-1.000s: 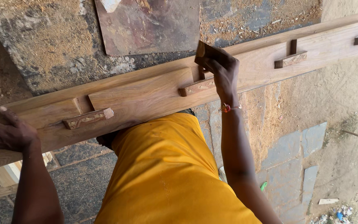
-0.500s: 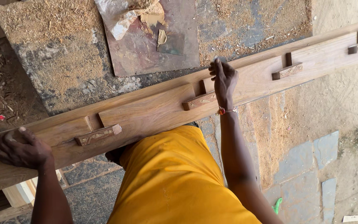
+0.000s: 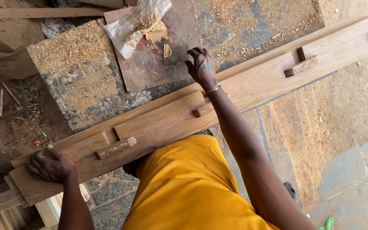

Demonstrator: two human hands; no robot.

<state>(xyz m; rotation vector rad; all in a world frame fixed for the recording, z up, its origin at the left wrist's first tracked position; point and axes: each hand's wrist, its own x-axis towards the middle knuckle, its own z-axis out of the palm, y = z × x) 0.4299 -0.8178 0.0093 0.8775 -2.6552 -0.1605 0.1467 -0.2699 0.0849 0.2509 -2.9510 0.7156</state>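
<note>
Timber beam (image 3: pixel 252 85), notched, laid across sawdust-strewn slab (image 3: pixel 77 72); near end gripped by curled left hand (image 3: pixel 51 165). Right hand (image 3: pixel 201 66), fingers loosely spread, empty, raised over rusty metal sheet (image 3: pixel 158 64) bearing crumpled plastic bag (image 3: pixel 137 23).

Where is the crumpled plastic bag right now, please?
In the head view, the crumpled plastic bag lies at the top centre on the rusty metal sheet, up and left of the raised right hand, beyond the long wooden plank.
</note>
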